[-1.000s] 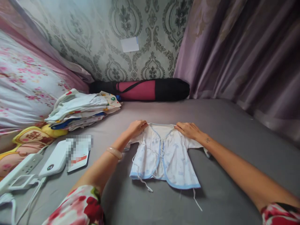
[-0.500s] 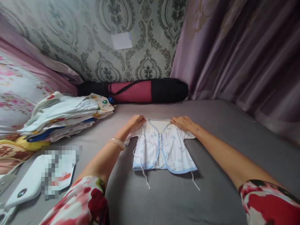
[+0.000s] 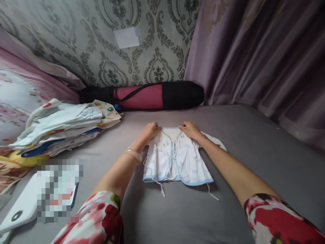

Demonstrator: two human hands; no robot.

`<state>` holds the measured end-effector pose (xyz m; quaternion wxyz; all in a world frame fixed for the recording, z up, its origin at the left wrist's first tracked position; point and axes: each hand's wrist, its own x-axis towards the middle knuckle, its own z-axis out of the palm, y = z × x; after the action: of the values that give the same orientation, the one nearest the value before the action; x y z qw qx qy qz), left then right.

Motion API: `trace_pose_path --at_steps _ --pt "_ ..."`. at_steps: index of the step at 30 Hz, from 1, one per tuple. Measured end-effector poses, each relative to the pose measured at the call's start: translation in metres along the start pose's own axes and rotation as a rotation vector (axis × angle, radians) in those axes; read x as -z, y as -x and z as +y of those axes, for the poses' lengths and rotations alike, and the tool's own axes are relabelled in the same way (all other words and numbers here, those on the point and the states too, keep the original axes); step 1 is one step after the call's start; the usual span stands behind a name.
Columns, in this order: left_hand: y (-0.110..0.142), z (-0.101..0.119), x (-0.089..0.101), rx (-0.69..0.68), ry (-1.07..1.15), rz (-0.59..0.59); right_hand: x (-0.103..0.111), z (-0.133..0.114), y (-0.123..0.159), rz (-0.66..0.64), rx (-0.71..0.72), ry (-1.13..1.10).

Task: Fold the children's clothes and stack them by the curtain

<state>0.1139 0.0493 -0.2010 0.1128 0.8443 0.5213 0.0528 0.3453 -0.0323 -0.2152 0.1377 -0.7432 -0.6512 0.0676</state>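
Observation:
A small white baby shirt (image 3: 175, 159) with light blue trim and tie strings lies flat, front up, on the grey bed sheet (image 3: 254, 162). My left hand (image 3: 151, 130) rests on the shirt's left shoulder with its fingers curled down on the cloth. At the right side of the collar my right hand (image 3: 190, 129) presses and pinches the fabric. The shirt's right sleeve (image 3: 215, 140) sticks out past my right wrist. A pale bangle (image 3: 133, 155) sits on my left wrist.
A stack of folded baby clothes (image 3: 66, 125) lies at the left by a floral pillow (image 3: 17, 101). A black and pink rolled bag (image 3: 144, 96) rests against the patterned wall. Purple curtains (image 3: 259, 57) hang at the right. A white device (image 3: 22, 210) lies at lower left.
Both hands have slid inward along the shoulders toward the collar. The view has moved closer and a little to the right, so the clothes stack sits further left.

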Motion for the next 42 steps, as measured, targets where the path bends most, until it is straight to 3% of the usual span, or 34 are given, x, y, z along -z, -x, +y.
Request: trace_pose_path --at_steps 9,12,15,17,21,23,26,29,31,37,42 --pt "0.003 0.0 -0.018 -0.086 -0.192 0.073 -0.015 -0.015 0.006 0.143 -0.043 0.127" --pt "0.0 -0.002 -0.013 -0.159 -0.241 -0.009 0.0 -0.012 0.003 0.02 -0.016 0.002" --pt "0.0 0.0 0.0 -0.195 -0.261 -0.066 0.03 0.012 0.008 -0.031 -0.017 -0.256" --pt "0.004 0.004 0.008 -0.202 -0.282 -0.026 0.051 0.04 0.02 0.052 -0.134 -0.364" --pt "0.013 0.028 0.013 -0.299 -0.221 0.065 0.074 0.092 0.064 0.018 -0.554 -0.481" --pt "0.015 0.048 0.007 -0.401 -0.121 0.046 0.075 0.106 0.086 -0.022 -0.669 -0.469" --pt "0.015 0.082 -0.01 -0.537 0.019 0.0 0.069 0.111 0.106 -0.125 -0.731 -0.413" --pt "0.015 0.113 -0.03 -0.559 0.106 0.022 0.062 0.105 0.112 -0.21 -0.679 -0.235" --pt "0.016 0.128 -0.043 -0.553 0.119 0.044 0.06 0.1 0.111 -0.202 -0.611 -0.11" --pt "0.022 0.136 -0.074 -0.496 0.174 0.172 0.06 0.092 0.111 -0.159 -0.521 -0.104" --pt "0.024 0.13 -0.08 -0.497 0.251 0.179 0.057 0.095 0.106 0.16 -0.583 -0.368"
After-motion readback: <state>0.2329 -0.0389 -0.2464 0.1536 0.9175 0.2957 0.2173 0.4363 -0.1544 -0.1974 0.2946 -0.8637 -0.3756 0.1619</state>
